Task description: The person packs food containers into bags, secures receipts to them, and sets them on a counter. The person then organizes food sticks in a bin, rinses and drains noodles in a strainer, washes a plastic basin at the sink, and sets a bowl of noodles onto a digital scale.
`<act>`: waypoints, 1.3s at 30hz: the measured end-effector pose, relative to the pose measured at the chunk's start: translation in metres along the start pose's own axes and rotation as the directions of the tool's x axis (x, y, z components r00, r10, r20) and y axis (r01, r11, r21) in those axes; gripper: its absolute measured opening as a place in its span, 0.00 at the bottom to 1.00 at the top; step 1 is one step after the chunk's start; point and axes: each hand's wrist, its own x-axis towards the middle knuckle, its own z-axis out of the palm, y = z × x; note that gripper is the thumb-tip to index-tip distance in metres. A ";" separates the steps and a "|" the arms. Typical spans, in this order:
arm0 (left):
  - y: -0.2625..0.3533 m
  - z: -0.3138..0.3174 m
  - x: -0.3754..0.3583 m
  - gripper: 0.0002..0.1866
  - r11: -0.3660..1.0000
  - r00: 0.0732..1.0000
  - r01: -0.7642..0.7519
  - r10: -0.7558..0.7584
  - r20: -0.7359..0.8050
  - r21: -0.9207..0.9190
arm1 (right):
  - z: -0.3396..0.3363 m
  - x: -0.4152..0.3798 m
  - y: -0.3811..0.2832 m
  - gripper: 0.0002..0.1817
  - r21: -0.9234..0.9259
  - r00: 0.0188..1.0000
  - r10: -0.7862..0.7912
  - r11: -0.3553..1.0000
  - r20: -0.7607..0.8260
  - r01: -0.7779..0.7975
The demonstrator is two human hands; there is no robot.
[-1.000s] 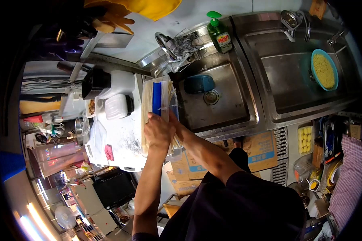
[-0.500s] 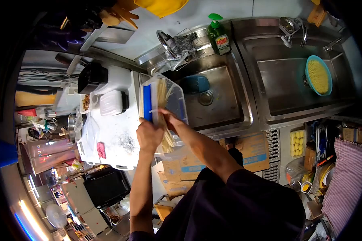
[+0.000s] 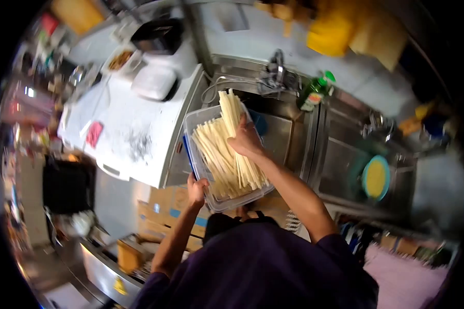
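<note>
A clear plastic container (image 3: pixel 219 207) with a blue strip on its left side holds many long pale sticks (image 3: pixel 214 152). My left hand (image 3: pixel 196 191) grips the container by its lower left edge. With my right hand (image 3: pixel 246 138) I clasp a bundle of the pale sticks (image 3: pixel 231 105), which lies along the right side of the container, its upper end over the rim. The container is held in front of the left sink (image 3: pixel 279 135), overlapping its edge.
A white worktop (image 3: pixel 116 129) on the left bears a pink cloth (image 3: pixel 94 134) and a white lidded box (image 3: pixel 153 81). Behind the sinks stands a green soap bottle (image 3: pixel 312 94). The right sink (image 3: pixel 335 165) holds a turquoise bowl (image 3: pixel 376 177) of yellow food.
The container has tipped from nearly edge-on to face up, showing its contents. My right hand has moved onto the stick bundle. The view has turned, shifting the worktop and sinks.
</note>
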 end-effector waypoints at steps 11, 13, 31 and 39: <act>0.018 0.011 -0.011 0.38 0.990 0.981 0.000 0.027 0.191 -0.139 | 0.004 -0.031 -0.009 0.68 -0.307 0.998 -0.028 0.952 -0.055 0.010; 0.026 0.022 -0.014 0.30 0.993 0.973 -0.097 0.108 0.205 -0.063 | 0.012 -0.009 -0.008 0.73 -0.295 0.997 0.062 0.953 -0.041 -0.072; 0.070 -0.020 -0.033 0.37 0.962 0.992 -0.124 0.129 0.002 -0.243 | 0.031 -0.027 -0.131 0.57 -0.391 0.976 -0.205 0.894 0.076 0.218; 0.148 -0.096 -0.063 0.39 0.945 0.987 -0.112 0.142 0.078 -0.306 | -0.040 -0.083 -0.204 0.31 0.104 0.843 -0.530 0.847 0.095 0.521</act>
